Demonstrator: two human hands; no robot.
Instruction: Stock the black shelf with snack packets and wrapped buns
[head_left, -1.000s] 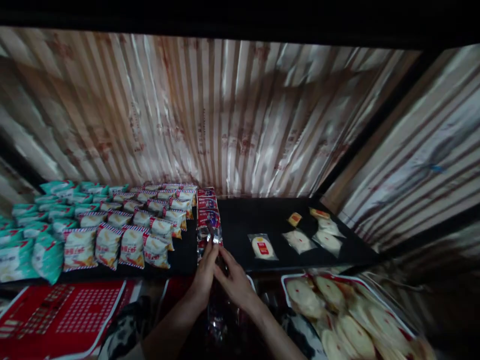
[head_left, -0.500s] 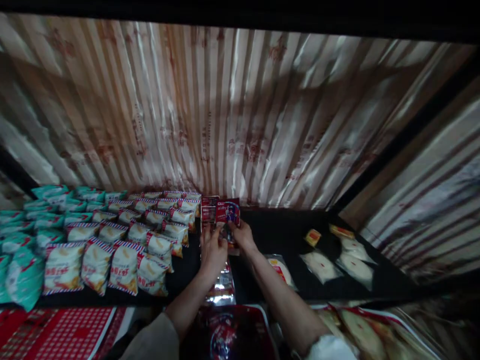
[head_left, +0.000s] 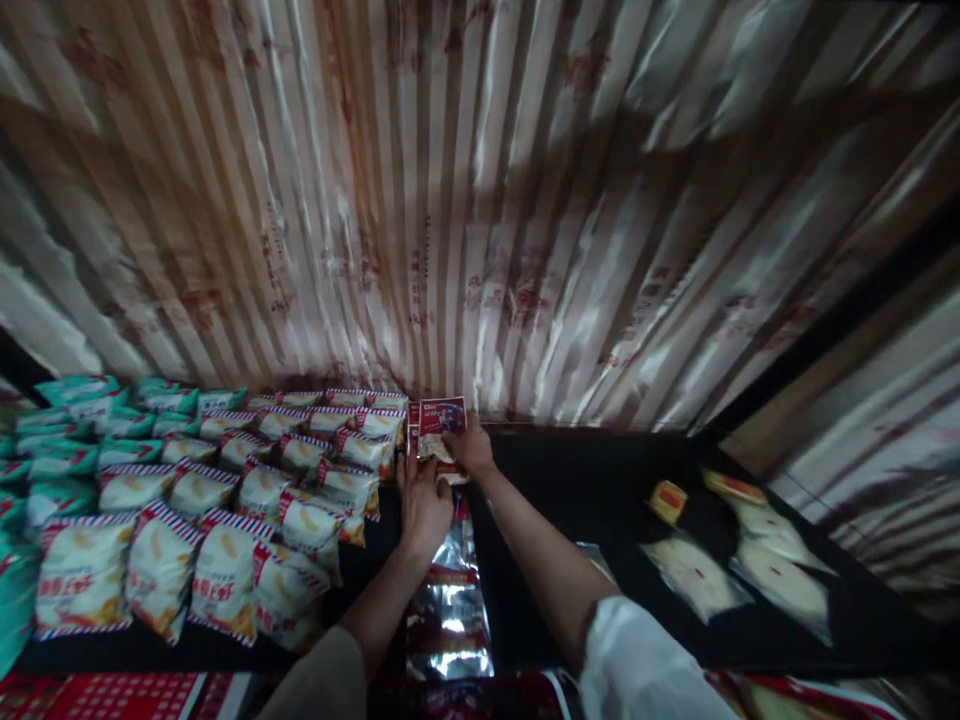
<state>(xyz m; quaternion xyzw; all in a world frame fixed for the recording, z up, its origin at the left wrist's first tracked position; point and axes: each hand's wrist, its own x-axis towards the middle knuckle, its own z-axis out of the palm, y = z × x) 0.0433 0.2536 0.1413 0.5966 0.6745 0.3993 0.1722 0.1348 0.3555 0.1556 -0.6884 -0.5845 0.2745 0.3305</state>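
Note:
A flat red packet (head_left: pixel 452 412) with a dark blue picture and a pale lower part lies over other red packets at the back of the black shelf. My right hand (head_left: pixel 475 452) grips its right side, thumb on the front and the other fingers mostly hidden behind. My left hand (head_left: pixel 426 512) is at the lower left edge, index finger and thumb closed about the packet's bottom corner. Beneath and between my forearms runs a row of shiny foil packets (head_left: pixel 450 610) toward the front edge.
Puffy white snack bags (head_left: pixel 225 580) with striped edges stand in rows at left, teal bags (head_left: pixel 64 460) beyond them. Pale flat packets (head_left: pixel 694 575) and a small yellow packet (head_left: pixel 666 500) lie on the right. Striped plastic sheeting (head_left: pixel 480 220) backs the shelf.
The red packet has shifted left over the other red packets, with both hands still at it. My view has moved closer and tipped down, so the front boxes show less.

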